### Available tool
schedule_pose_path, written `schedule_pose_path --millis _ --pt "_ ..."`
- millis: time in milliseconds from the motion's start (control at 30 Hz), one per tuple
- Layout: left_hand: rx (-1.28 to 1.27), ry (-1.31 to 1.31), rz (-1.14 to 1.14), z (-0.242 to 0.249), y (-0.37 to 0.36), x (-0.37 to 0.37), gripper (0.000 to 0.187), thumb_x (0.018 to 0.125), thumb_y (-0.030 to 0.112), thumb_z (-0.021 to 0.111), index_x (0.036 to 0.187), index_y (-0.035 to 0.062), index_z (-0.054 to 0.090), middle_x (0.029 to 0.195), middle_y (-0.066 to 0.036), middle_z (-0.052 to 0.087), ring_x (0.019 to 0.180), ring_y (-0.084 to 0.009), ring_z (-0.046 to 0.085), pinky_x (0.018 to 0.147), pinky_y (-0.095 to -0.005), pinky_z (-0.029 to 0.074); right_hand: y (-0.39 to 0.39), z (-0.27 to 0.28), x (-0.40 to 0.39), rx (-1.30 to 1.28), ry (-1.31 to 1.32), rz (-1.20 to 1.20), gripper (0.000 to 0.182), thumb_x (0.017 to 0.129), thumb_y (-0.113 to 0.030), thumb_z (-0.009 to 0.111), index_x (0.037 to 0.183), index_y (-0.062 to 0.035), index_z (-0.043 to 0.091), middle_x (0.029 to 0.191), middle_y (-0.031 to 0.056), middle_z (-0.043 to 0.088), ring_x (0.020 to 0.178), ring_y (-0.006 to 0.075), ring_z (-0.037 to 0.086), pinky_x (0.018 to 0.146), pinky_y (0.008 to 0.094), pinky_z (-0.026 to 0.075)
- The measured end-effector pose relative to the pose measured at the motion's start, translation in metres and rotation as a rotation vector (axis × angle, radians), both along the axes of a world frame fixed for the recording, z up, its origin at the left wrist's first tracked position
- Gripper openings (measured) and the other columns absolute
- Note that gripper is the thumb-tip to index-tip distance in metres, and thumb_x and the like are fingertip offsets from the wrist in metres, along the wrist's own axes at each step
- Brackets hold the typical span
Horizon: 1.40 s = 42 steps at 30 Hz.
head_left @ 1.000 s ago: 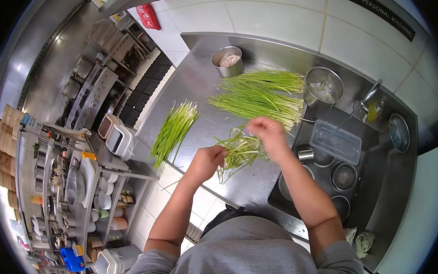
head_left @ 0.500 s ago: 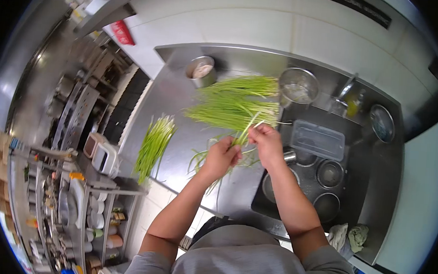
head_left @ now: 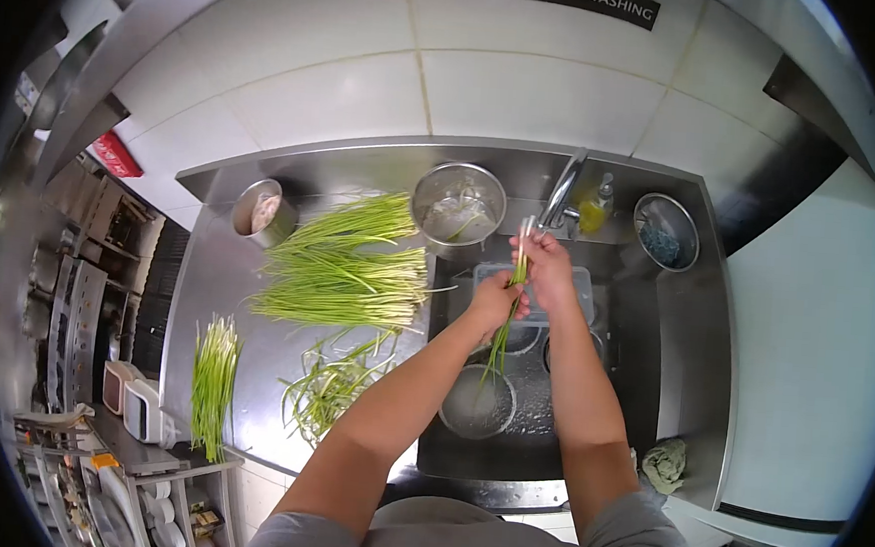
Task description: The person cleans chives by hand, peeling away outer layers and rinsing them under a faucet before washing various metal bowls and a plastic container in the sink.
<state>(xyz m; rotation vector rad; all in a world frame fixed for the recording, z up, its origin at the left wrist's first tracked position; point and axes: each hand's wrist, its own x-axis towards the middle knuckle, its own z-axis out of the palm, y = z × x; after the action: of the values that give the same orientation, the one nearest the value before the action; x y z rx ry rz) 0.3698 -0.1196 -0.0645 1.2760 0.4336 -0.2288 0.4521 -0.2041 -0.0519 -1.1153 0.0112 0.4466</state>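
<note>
Hands meet over the steel sink basin (head_left: 655, 327): the left hand (head_left: 493, 302) and right hand (head_left: 548, 270) both grasp a thin bunch of long green stalks (head_left: 506, 323), held upright beneath the chrome tap (head_left: 563, 191); a large heap of green stalks (head_left: 342, 273) lies on the steel counter (head_left: 207, 279) to the left

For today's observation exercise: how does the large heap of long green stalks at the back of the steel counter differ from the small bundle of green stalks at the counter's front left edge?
The large heap of long green stalks is far bigger than the small bundle of green stalks. The heap's stalks run sideways, fanned across the steel counter; the bundle's run front to back, packed straight. The heap lies next to the sink; the bundle lies far from it. Both are thin green stalks lying flat and untouched.
</note>
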Motion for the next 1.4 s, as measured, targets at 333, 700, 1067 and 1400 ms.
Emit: schedule_pose_path --millis 333,700,1067,1400 --pt "0.734 -0.120 -0.264 -0.054 0.020 -0.021 0.013 0.087 0.013 0.056 0.087 -0.0006 0.058 0.073 -0.016 0.063 0.068 -0.0232 0.065 0.063 -0.0329 0.050 -0.022 -0.010 0.039 0.472 0.063 -0.120 0.015 0.085 0.001 0.047 0.098 -0.0067 0.050 0.077 0.0028 0.048 0.057 0.0080 0.039 0.050 0.0208 0.033" --pt "1.297 0.154 -0.683 -0.152 0.043 -0.089 0.017 0.084 0.008 0.050 0.088 -0.0029 0.062 0.085 -0.018 0.066 0.081 -0.0310 0.066 0.069 -0.0409 0.053 -0.119 0.050 0.070 0.464 -0.232 -0.293 0.025 0.091 -0.012 0.050 0.115 -0.0035 0.049 0.082 0.0032 0.051 0.062 0.0067 0.042 0.049 0.0179 0.034" --pt "0.129 -0.153 -0.054 -0.052 0.017 0.000 0.035 0.085 0.003 0.053 0.120 0.0007 0.051 0.119 -0.009 0.055 0.110 -0.0197 0.051 0.096 -0.0307 0.037 -0.016 -0.021 0.012 -0.113 0.038 0.349 0.021 0.091 -0.023 0.054 0.098 -0.0045 0.060 0.072 -0.0025 0.051 0.059 0.0056 0.043 0.050 0.0205 0.033" --pt "0.552 -0.293 0.049 -0.002 0.006 0.048 0.015 0.080 0.006 0.060 0.092 -0.0035 0.062 0.077 -0.006 0.066 0.069 -0.0171 0.061 0.064 -0.0334 0.047 -0.010 -0.033 0.021 -0.257 -0.290 0.102 0.038 0.093 -0.026 0.052 0.125 -0.0053 0.050 0.104 0.0014 0.058 0.106 0.0136 0.048 0.091 0.0290 0.037"
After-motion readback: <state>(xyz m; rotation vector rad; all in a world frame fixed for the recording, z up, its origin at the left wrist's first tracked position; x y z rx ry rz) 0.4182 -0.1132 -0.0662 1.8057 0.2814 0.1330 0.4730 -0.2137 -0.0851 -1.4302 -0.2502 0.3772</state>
